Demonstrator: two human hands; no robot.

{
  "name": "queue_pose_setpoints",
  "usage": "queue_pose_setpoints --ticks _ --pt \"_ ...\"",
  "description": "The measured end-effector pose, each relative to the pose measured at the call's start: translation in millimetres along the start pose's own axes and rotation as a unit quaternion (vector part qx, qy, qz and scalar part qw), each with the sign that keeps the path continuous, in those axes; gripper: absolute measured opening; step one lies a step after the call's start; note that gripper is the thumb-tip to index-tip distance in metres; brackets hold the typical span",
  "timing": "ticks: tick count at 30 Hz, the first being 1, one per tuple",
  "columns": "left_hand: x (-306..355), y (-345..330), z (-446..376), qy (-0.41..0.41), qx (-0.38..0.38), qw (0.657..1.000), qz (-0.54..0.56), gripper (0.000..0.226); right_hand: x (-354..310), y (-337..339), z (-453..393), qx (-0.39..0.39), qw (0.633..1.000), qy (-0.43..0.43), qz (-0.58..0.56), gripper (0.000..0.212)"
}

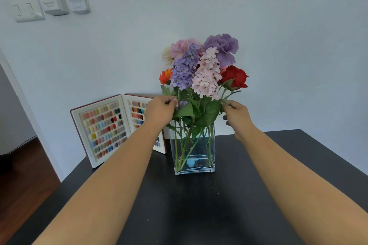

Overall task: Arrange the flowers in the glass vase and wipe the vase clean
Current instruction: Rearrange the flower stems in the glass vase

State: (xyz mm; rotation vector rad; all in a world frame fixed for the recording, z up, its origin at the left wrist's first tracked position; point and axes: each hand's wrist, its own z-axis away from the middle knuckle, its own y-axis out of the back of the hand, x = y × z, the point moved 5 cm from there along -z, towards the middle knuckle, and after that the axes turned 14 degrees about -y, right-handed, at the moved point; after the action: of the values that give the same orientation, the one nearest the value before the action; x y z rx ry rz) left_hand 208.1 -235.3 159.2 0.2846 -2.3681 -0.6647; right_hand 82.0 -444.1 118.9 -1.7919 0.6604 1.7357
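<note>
While your left hand [161,110] pinched a leaf and your right hand [236,114] pinched the rose stem [224,93], you needed small, gentle shifts above the glass vase [192,149].

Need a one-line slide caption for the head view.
Both hands pinch stems of the flowers in the glass vase.

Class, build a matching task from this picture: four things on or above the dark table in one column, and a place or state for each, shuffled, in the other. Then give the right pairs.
Things
1. red rose
2. orange flower
3. glass vase
4. colour sample book

Places or states
A. stands open, left of the vase
B. left edge of the bouquet
C. holds green stems
D. right edge of the bouquet

Pairs: 1-D, 2-B, 3-C, 4-A
</note>
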Motion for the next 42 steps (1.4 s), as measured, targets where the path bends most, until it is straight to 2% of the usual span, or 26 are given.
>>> queue_pose_setpoints --ticks 5,12,20,26,32,34,37,40,42 --pt "-12 18 22 -0.017 0.079 0.996 0.028 0.026 21 8 8 0.022 0.999 -0.020 -0.027 0.032" --pt "-36 33 19 0.051 0.097 0.989 0.095 0.014 35 4 16 0.015 0.999 -0.037 -0.023 0.032" --pt "-24 11 -23 0.016 -0.001 1.000 0.009 0.023 21 -5 13 0.000 1.000 -0.026 -0.002 0.036" --pt "-24 -14 -47 0.038 -0.070 0.996 -0.036 0.023 23 0 8 -0.001 0.999 -0.032 0.025 0.039" --pt "-30 -18 -59 0.067 -0.042 0.993 -0.092 0.020 29 1 5 -0.012 0.998 -0.028 0.046 0.038" --pt "-34 -20 -58 0.076 -0.071 0.990 -0.099 0.023 29 -1 5 -0.018 0.998 -0.031 0.050 0.037" --pt "-38 -19 -55 0.088 -0.089 0.988 -0.086 0.024 29 -5 7 -0.028 0.997 -0.032 0.057 0.037" --pt "-40 -10 -52 0.086 -0.063 0.992 -0.074 0.021 29 -9 9 -0.035 0.997 -0.030 0.061 0.036" --pt "-42 -2 -46 0.088 -0.037 0.995 -0.028 0.013 30 -10 10 -0.038 0.997 -0.030 0.061 0.036"
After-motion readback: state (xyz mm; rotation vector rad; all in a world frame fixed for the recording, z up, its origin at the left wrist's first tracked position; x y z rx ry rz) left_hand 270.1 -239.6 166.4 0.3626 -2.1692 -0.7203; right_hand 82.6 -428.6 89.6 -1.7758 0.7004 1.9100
